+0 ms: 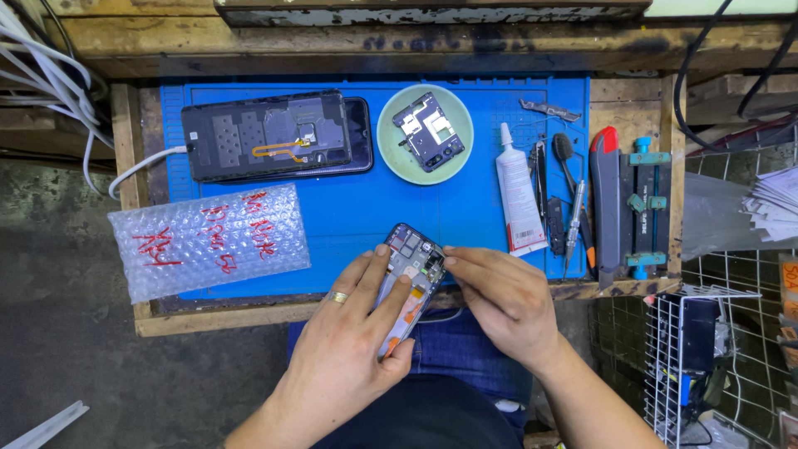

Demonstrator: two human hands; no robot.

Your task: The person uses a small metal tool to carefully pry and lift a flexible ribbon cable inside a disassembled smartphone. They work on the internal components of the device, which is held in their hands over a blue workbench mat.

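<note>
My left hand (pixel 353 333), with a ring on one finger, is wrapped around an opened phone frame (pixel 410 258) with bare circuit parts showing, held tilted over the near edge of the blue work mat (pixel 366 216). My right hand (pixel 507 295) pinches at the frame's upper right edge with its fingertips. A second opened phone (pixel 274 135) with an orange flex cable lies face down at the mat's far left. A green dish (pixel 425 133) behind holds a dark phone part.
A bubble-wrap pouch (pixel 209 239) with red writing lies at the left. A white glue tube (pixel 518 193), tweezers, a screwdriver (pixel 573 223), a red-tipped cutter (pixel 604 199) and a blue clamp jig (pixel 644 208) line the right side. A wire basket (pixel 694 349) stands lower right.
</note>
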